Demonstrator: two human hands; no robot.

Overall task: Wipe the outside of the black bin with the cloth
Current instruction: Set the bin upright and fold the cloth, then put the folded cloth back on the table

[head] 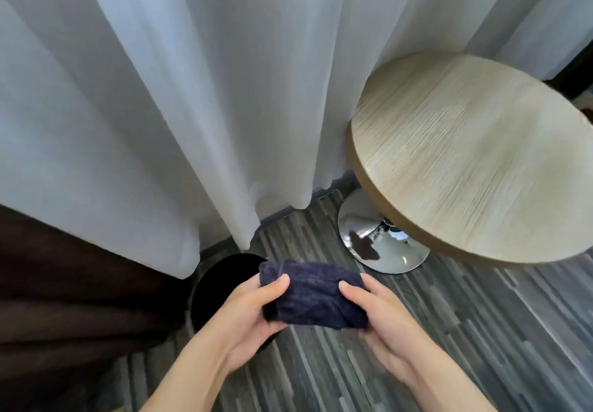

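Observation:
A folded dark navy cloth [313,294] is held between both hands above the floor. My left hand [247,325] grips its left end with the thumb on top. My right hand [382,318] grips its right end the same way. The black bin [221,286] stands on the floor below and left of the cloth, round and open at the top. My left hand and the cloth hide its right side, and a curtain hem overlaps its far rim. The cloth is apart from the bin.
White sheer curtains [192,90] hang along the back. A dark brown drape [70,283] sits at the left beside the bin. A round wooden table [475,154] on a chrome pedestal base [382,244] stands to the right. The floor [481,331] is grey striped.

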